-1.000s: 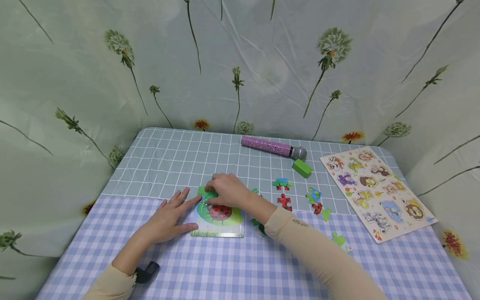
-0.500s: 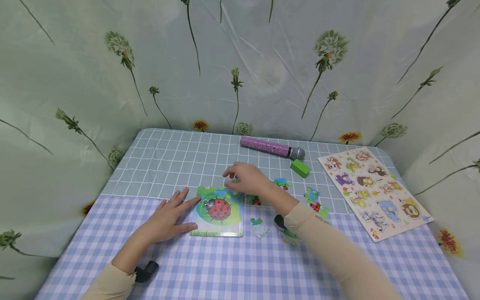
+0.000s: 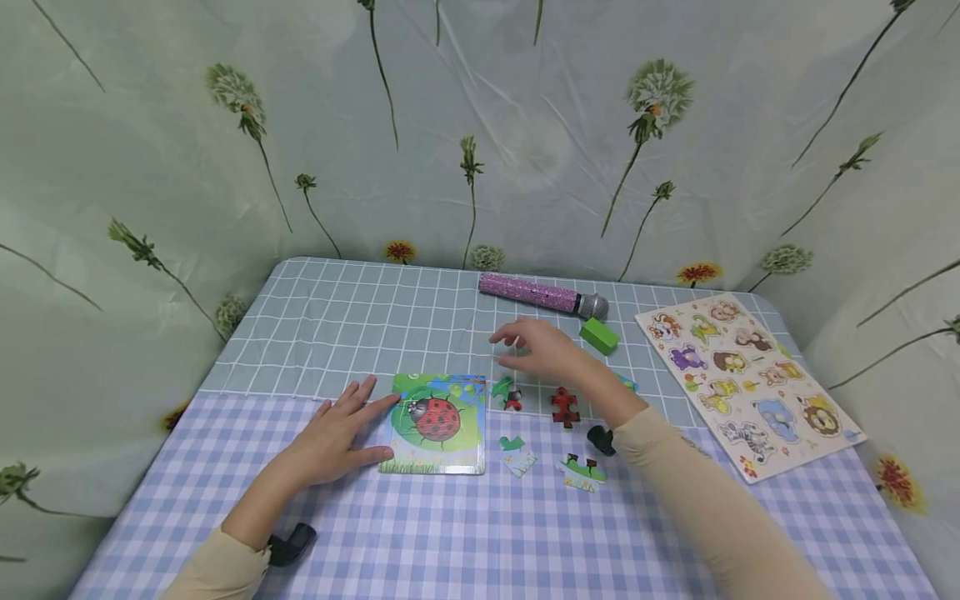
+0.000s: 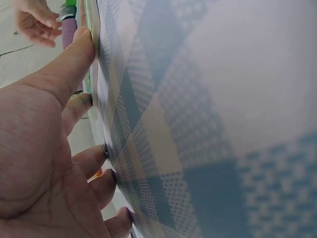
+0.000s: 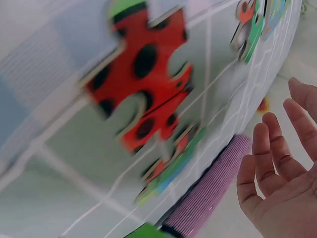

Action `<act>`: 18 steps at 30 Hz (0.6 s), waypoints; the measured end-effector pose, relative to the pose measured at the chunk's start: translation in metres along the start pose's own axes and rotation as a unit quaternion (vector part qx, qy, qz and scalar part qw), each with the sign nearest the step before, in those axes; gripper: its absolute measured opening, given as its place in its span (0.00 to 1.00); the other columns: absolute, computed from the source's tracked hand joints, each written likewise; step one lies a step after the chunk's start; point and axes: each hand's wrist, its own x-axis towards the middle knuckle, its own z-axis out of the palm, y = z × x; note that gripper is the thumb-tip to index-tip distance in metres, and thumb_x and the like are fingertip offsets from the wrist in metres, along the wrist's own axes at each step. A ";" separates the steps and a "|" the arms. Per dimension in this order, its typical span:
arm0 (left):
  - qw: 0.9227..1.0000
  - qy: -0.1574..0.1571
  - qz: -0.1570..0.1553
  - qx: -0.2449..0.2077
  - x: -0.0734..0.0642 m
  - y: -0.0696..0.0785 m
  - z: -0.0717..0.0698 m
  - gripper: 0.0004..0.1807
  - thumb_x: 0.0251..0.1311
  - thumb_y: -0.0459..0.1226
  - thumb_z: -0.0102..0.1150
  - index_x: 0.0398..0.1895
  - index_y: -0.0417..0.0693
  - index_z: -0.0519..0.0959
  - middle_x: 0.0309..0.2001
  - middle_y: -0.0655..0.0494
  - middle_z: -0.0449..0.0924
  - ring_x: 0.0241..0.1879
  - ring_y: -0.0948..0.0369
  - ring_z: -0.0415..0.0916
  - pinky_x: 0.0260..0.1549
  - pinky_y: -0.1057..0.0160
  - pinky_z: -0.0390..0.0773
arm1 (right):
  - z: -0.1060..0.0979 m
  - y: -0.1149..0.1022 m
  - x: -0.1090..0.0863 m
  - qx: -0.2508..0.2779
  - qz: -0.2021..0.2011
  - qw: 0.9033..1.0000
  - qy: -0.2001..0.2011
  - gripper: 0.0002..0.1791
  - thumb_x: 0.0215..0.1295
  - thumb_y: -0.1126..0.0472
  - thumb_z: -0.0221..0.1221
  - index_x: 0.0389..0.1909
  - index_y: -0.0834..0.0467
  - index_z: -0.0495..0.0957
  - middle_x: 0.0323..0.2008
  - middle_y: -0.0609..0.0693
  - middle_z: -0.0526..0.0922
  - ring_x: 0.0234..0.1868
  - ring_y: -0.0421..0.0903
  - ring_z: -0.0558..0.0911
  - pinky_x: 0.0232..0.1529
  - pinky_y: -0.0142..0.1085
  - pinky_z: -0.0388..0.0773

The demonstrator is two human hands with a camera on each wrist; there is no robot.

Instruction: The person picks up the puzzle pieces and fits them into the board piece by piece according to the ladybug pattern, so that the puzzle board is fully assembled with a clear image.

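Note:
A square ladybug picture board lies flat on the table. Fingers of my left hand are spread, with thumb and index finger touching the board's left edge; the left wrist view shows the other fingertips on the cloth. My right hand hovers above the table beyond loose puzzle pieces, holding nothing, its fingers loosely bent in the right wrist view. A red spotted puzzle piece lies below it. Between this piece and the board is a green, red and black piece. A green-and-white piece lies nearer the front.
A purple glitter microphone lies at the back beside a green block. An animal puzzle board lies at the right. A green and black puzzle piece sits at the front, and the right forearm covers some pieces.
My right hand has lifted away from the ladybug board and moved right over the loose pieces, uncovering the picture. The left hand has stayed at the board's edge.

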 end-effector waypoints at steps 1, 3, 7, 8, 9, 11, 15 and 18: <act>1.000 0.000 0.000 0.000 0.000 0.000 0.000 0.43 0.66 0.56 0.72 0.82 0.58 0.69 0.84 0.33 0.55 0.82 0.28 0.52 0.70 0.17 0.57 | -0.001 0.004 -0.002 0.001 0.000 1.000 0.001 0.21 0.76 0.56 0.67 0.66 0.55 0.83 0.58 0.56 0.86 0.58 0.55 0.84 0.59 0.50 0.84; 1.000 -0.001 -0.001 0.001 0.000 0.000 0.000 0.43 0.66 0.56 0.72 0.82 0.59 0.69 0.84 0.33 0.55 0.82 0.28 0.52 0.70 0.17 0.57 | -0.005 0.010 -0.006 0.010 0.004 1.000 0.001 0.22 0.76 0.57 0.67 0.67 0.56 0.82 0.60 0.57 0.86 0.59 0.56 0.84 0.59 0.51 0.84; 1.000 -0.001 -0.002 0.000 0.000 0.000 0.000 0.43 0.66 0.57 0.72 0.82 0.59 0.69 0.85 0.34 0.55 0.82 0.29 0.52 0.70 0.18 0.57 | -0.012 0.024 -0.014 0.027 0.010 1.000 0.008 0.23 0.75 0.59 0.67 0.67 0.58 0.82 0.60 0.60 0.85 0.57 0.57 0.85 0.58 0.51 0.85; 1.000 -0.002 -0.002 0.000 -0.001 0.000 0.000 0.43 0.66 0.57 0.72 0.82 0.60 0.69 0.85 0.34 0.54 0.83 0.29 0.51 0.71 0.18 0.57 | -0.013 0.027 -0.016 0.032 0.014 0.999 0.011 0.23 0.74 0.59 0.68 0.67 0.58 0.82 0.60 0.60 0.85 0.55 0.57 0.86 0.58 0.51 0.85; 1.000 -0.002 -0.002 -0.001 -0.001 0.000 0.000 0.43 0.66 0.57 0.72 0.82 0.59 0.69 0.85 0.34 0.54 0.83 0.29 0.51 0.71 0.18 0.57 | -0.015 0.031 -0.018 0.034 0.016 0.999 0.016 0.23 0.74 0.59 0.68 0.67 0.58 0.82 0.59 0.60 0.85 0.53 0.55 0.87 0.56 0.50 0.85; 1.000 -0.002 -0.002 -0.002 -0.001 0.000 0.000 0.44 0.66 0.57 0.72 0.82 0.59 0.69 0.85 0.34 0.54 0.83 0.29 0.51 0.71 0.18 0.57 | -0.018 0.037 -0.021 0.036 0.019 0.999 0.025 0.24 0.72 0.59 0.69 0.67 0.58 0.82 0.58 0.61 0.86 0.46 0.51 0.87 0.50 0.46 0.86; 1.000 -0.002 -0.004 -0.001 -0.001 0.001 0.000 0.44 0.66 0.57 0.72 0.82 0.60 0.68 0.85 0.34 0.54 0.83 0.29 0.51 0.71 0.18 0.57 | -0.024 0.049 -0.028 0.058 0.040 0.997 0.026 0.25 0.71 0.59 0.70 0.67 0.57 0.82 0.59 0.62 0.85 0.31 0.44 0.81 0.37 0.39 0.79; 1.000 -0.002 -0.004 -0.001 -0.001 0.001 0.000 0.44 0.66 0.57 0.72 0.82 0.60 0.68 0.85 0.35 0.54 0.83 0.29 0.51 0.71 0.18 0.56 | -0.026 0.056 -0.033 0.080 0.055 0.995 0.019 0.26 0.71 0.61 0.70 0.68 0.58 0.81 0.61 0.64 0.83 0.27 0.43 0.75 0.33 0.37 0.75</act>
